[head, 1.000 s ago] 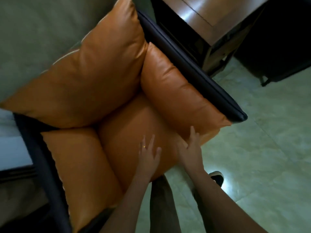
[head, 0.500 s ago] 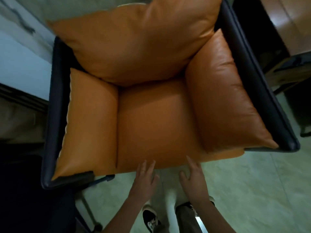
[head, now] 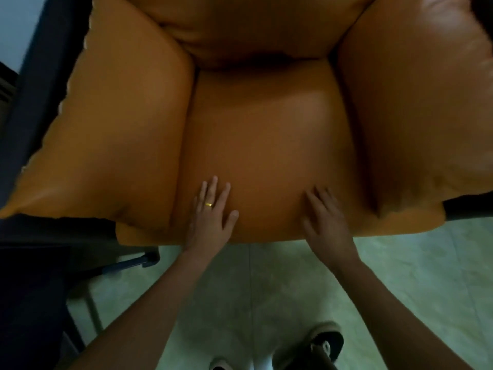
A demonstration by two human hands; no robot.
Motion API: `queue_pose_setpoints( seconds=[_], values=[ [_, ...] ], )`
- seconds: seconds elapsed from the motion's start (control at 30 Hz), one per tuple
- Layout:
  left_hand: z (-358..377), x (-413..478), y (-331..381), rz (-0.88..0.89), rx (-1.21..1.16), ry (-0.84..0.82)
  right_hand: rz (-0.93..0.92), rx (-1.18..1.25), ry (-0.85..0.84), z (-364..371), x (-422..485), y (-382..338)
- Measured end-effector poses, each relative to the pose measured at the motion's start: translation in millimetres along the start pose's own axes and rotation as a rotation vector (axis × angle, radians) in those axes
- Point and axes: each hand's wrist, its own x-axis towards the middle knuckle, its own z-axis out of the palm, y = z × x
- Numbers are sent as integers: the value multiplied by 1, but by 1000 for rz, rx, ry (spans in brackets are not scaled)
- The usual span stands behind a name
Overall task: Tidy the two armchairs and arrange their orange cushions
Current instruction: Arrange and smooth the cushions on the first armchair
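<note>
Tile floor [head: 400, 276] underlies armchair [head: 40, 76]; left hand [head: 210, 217] and right hand [head: 326, 225] press seat cushion [head: 266, 142], grip released.

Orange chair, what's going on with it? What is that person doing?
A person stands in front of the armchair, tidying it. The left hand and the right hand lie flat, fingers straight, on the front part of the orange seat cushion, as if smoothing it or pushing it into place. Neither hand grips anything. The left side cushion and the right side cushion sit along the chair's arms, and the back cushion sits at the rear.
</note>
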Motion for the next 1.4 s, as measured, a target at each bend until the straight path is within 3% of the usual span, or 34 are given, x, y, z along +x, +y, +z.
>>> queue_pose_setpoints(
  seconds=[0.23, 0.37, 0.5, 0.73, 0.93, 1.1, 1.17, 1.3, 1.4],
  values=[
    [49, 2, -15, 75, 127, 333, -143, -205, 301, 63, 8, 30],
    [68, 9, -19, 123, 96, 532, -203, -189, 517, 82, 17, 37],
    [79, 14, -23, 141, 95, 656, -256, -177, 629, 92, 23, 43],
    [80, 7, -21, 159, 73, 710, -280, -181, 709, 98, 30, 48],
    [71, -1, -17, 70, 133, 608, -225, -199, 552, 87, 18, 40],
    [63, -5, -17, 87, 156, 518, -201, -235, 521, 81, 12, 34],
    [63, -8, -26, 84, 157, 507, -134, -248, 538, 76, 11, 39],
    [71, -28, -54, -109, 36, 614, 117, -173, 615, 65, 10, 61],
    [79, -29, -50, -191, -48, 683, 170, -108, 677, 70, 10, 60]
  ],
)
